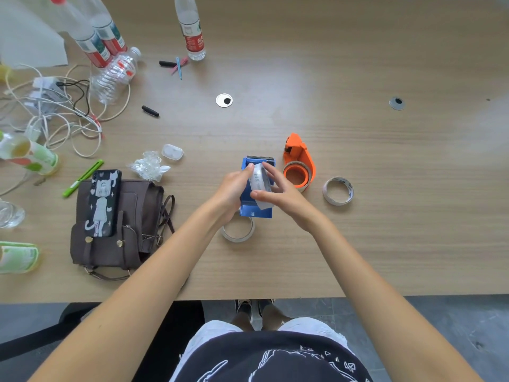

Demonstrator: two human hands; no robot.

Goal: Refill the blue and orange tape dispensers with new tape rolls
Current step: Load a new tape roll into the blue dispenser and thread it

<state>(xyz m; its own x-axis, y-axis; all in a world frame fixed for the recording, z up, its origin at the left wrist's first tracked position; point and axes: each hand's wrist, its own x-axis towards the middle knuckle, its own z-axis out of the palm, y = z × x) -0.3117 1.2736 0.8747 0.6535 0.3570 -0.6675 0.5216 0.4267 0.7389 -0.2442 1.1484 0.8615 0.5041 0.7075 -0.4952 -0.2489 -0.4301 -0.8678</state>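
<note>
The blue tape dispenser [256, 212] stands at the table's middle, its toothed blade at the far end. My left hand [232, 190] grips its left side. My right hand [278, 191] pinches a tape roll [259, 180] set on edge in the dispenser, thumb at the near side, fingers over the top. To the right lies the orange tape dispenser [298, 161] on its side, a tape roll around its hub. A loose tape ring [338, 191] lies further right. Another clear ring [239, 230] lies just below the blue dispenser, partly under my left wrist.
A brown bag [132, 224] with a phone [104, 202] on it sits at the left. Bottles [191, 28], tangled cables [55, 111], a green pen [82, 179], crumpled plastic [148, 166] and a small case [172, 151] crowd the left side. The table edge [248, 297] runs near my lap.
</note>
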